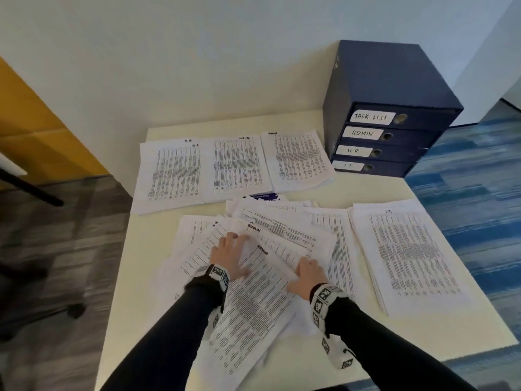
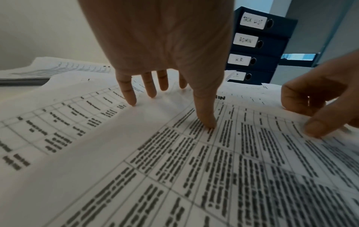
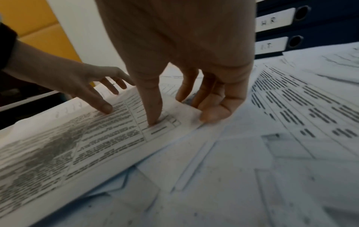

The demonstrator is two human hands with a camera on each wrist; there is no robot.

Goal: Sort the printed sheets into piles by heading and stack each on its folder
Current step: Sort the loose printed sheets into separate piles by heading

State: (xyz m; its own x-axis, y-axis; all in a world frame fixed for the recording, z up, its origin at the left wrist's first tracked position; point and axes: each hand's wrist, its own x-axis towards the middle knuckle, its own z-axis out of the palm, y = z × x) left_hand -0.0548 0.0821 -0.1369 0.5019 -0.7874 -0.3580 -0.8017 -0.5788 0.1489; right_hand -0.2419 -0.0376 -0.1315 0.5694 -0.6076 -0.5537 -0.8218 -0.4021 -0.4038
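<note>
White table, blue folder stack far right w/ labels, 4 sorted piles: 3 at back, 1 at right, loose sheets mid-front, left hand flat, fingers spread on sheets, right hand pinching ADMIN sheet edge.

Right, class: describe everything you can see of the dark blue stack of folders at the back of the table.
The stack of folders stands at the table's far right corner, near the wall. It is dark blue, looks like stiff card and holds four folders lying flat, one on another. Each spine has a round finger hole and a white handwritten label: TASK LIST, ADMIN, HR, IT, top to bottom. A pile of printed sheets lies beside its left lower edge. Neither of the hands touches it.
</note>
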